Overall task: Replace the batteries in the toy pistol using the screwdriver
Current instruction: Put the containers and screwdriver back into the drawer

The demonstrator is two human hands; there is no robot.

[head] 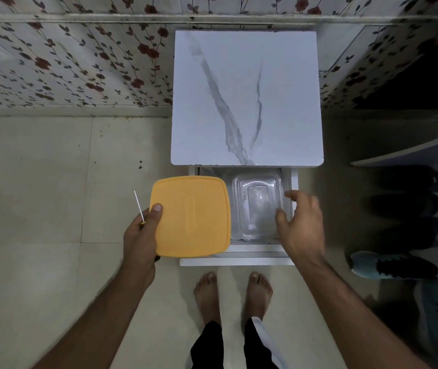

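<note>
Fetching supplies from the open drawer

Left hand [143,230] grips the yellow lid [192,217] and pinches the screwdriver [138,204]; right hand [301,222], fingers spread, hovers over the clear container [258,206] in the drawer [239,258]. Toy pistol not visible. Grasp the container rim squarely and lift level

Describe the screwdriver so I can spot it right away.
Start at the white marble-topped cabinet with its drawer pulled open. Left of the drawer, the left hand holds a yellow lid. The screwdriver is pinched in that same hand: a thin pale shaft sticking up beyond the lid's left edge, the only slender tool here.
</note>
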